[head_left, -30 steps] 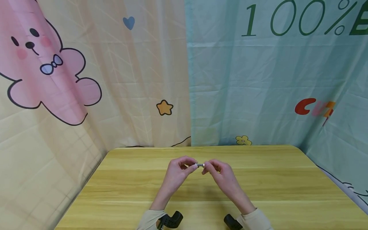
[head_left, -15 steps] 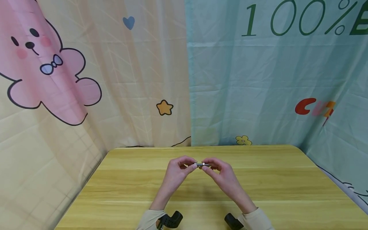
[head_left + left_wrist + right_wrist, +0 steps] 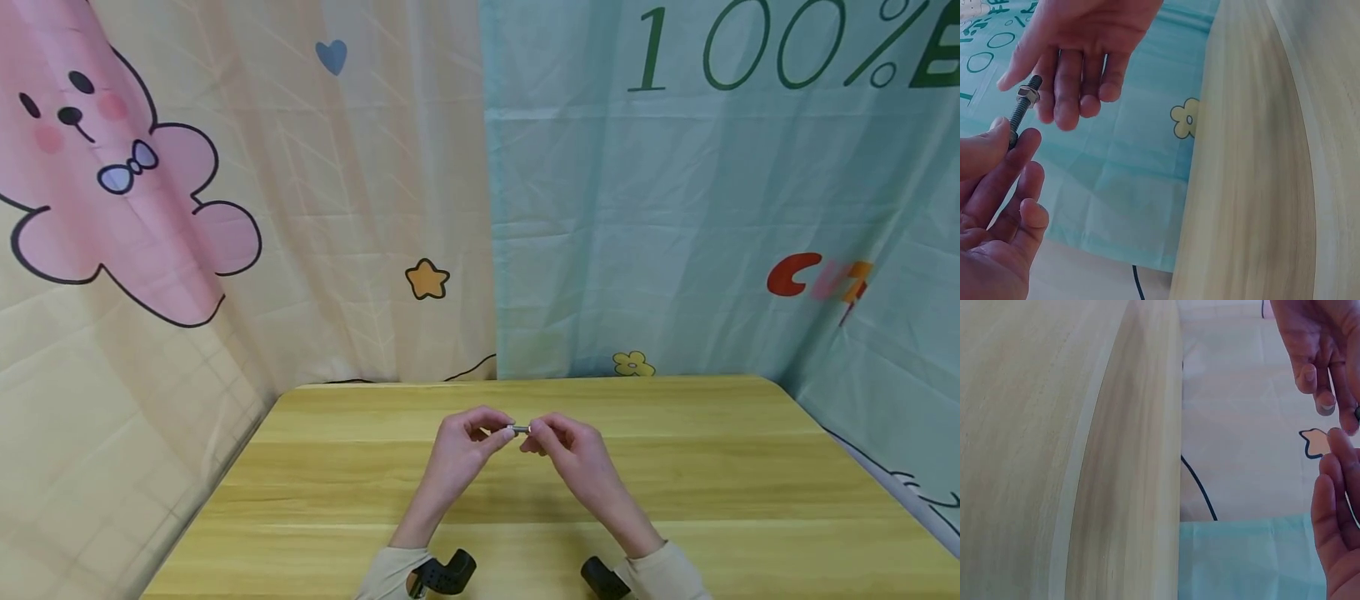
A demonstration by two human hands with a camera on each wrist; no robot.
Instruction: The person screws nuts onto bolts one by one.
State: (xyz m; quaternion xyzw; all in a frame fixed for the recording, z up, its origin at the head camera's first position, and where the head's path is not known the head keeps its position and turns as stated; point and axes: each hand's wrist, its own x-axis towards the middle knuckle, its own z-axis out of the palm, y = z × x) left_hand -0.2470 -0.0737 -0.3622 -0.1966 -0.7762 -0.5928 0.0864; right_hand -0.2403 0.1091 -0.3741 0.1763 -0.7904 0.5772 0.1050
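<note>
A dark threaded bolt [image 3: 1017, 117] is held level in front of me in the head view. My left hand [image 3: 467, 446] pinches it by its head between thumb and index finger, its other fingers loosely bent. A shiny hex nut [image 3: 1027, 94] sits on the thread near the bolt's free end. My right hand [image 3: 581, 458] is at that end, index fingertip right beside the nut. In the left wrist view the right thumb [image 3: 1016, 65] stands a little apart from the nut, fingers extended. The right wrist view catches both hands at its edge, the bolt mostly out of frame.
Below the hands lies a light wooden table [image 3: 337, 500]. Behind it hang a cream curtain [image 3: 360, 208] with a pink bear and a teal curtain [image 3: 645, 208] with lettering. Black wrist devices [image 3: 444, 572] sit at both cuffs. A dark cable [image 3: 1197, 486] runs beyond the table edge.
The right thumb and fingertips shift back and forth around the nut, showing more of the bolt half a second ago than now. The left hand stays put. The head view tilts slightly.
</note>
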